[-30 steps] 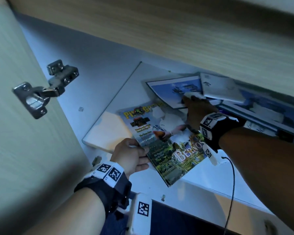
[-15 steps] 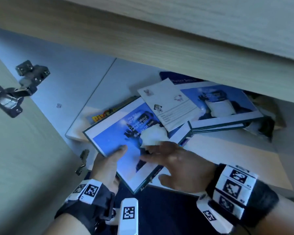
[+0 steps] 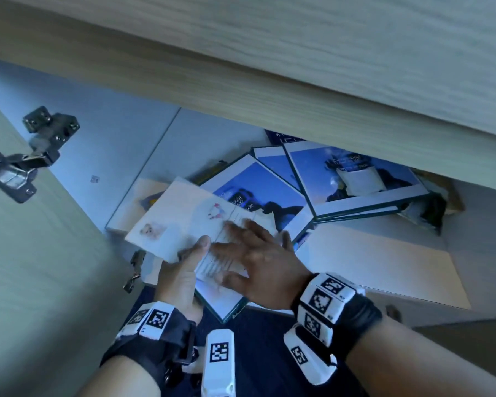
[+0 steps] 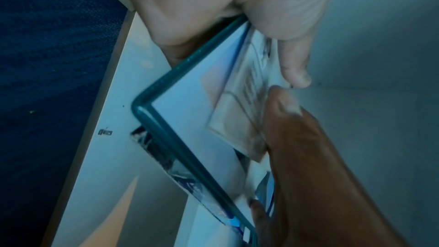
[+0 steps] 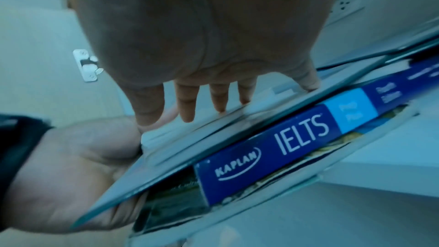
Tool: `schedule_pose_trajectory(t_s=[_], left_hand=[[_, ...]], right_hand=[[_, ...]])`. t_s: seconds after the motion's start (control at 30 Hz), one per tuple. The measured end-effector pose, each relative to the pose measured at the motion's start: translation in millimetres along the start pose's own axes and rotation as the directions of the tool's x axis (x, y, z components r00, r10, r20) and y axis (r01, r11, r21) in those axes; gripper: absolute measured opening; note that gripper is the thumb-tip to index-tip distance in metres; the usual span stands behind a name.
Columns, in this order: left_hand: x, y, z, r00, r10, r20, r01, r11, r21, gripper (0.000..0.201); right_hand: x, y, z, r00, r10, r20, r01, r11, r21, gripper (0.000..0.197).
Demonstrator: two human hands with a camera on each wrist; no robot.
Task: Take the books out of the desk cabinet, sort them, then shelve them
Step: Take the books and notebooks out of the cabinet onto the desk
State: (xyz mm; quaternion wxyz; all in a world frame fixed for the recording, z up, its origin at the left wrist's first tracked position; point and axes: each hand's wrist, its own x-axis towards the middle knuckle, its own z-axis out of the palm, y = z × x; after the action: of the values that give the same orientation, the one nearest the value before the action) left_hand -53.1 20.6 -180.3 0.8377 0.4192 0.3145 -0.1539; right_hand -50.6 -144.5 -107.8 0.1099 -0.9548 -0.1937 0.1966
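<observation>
Head view looks into the open desk cabinet [image 3: 143, 144], whose pale floor panel carries a loose heap of books. At the panel's front left corner, the left hand [image 3: 181, 276] grips a blue-covered book with a dark green edge [image 3: 258, 193], thumb on top and fingers underneath, so the book's near corner overhangs the front edge. On that cover lies a white booklet [image 3: 178, 219] printed with small animal pictures; the right hand [image 3: 255, 259] rests flat on it with fingers straight and spread, pressing it down. Toward the back right of the panel, two more blue-covered books [image 3: 352, 179] lie fanned and overlapping, partly hidden under the wooden desk edge [image 3: 269, 81]. A dark, crumpled item sits at the far right end of the heap; what it is cannot be told. A metal hinge [image 3: 26, 159] is fixed to the open door on the left.

Right wrist view shows a thick navy book with "KAPLAN IELTS" on its spine [image 5: 285, 147] sandwiched in the heap beneath the green-edged book, with a glossy magazine [image 5: 171, 208] under it.

Left wrist view shows the green-edged corner pinched between the left thumb and fingers, above dark blue carpet [image 4: 47, 63].
</observation>
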Motion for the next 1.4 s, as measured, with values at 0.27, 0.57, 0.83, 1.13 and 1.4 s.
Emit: schedule_pose_trajectory(t_s=[0.27,0.57,0.83,1.13,1.4], left_hand=[[-4,-1,-9,0.999,-0.035,0.023,0.035,0.999,-0.014,0.047],[-67,20,-3,0.996,-0.088,0.028,0.090,0.995,-0.044,0.031],[-110,33,-28,0.986,-0.077,-0.149,0.106,0.974,0.202,0.011],[-178,63,-36,0.986,-0.104,-0.131,0.143,0.931,0.335,0.029],[-290,96,-28,0.986,-0.137,-0.098,0.164,0.906,0.390,0.018]], right_hand=[[-20,54,-10,0.799,0.476,-0.366,-0.230,0.806,0.546,0.034],[-56,22,8,0.652,0.692,0.311,-0.151,-0.283,0.947,0.050],[-67,-14,23,0.678,0.569,0.464,-0.165,-0.498,0.852,0.024],[-152,-58,12,0.762,0.430,0.484,-0.100,-0.661,0.744,0.014],[-249,-123,-38,0.773,0.393,0.498,-0.108,-0.692,0.714,0.026]])
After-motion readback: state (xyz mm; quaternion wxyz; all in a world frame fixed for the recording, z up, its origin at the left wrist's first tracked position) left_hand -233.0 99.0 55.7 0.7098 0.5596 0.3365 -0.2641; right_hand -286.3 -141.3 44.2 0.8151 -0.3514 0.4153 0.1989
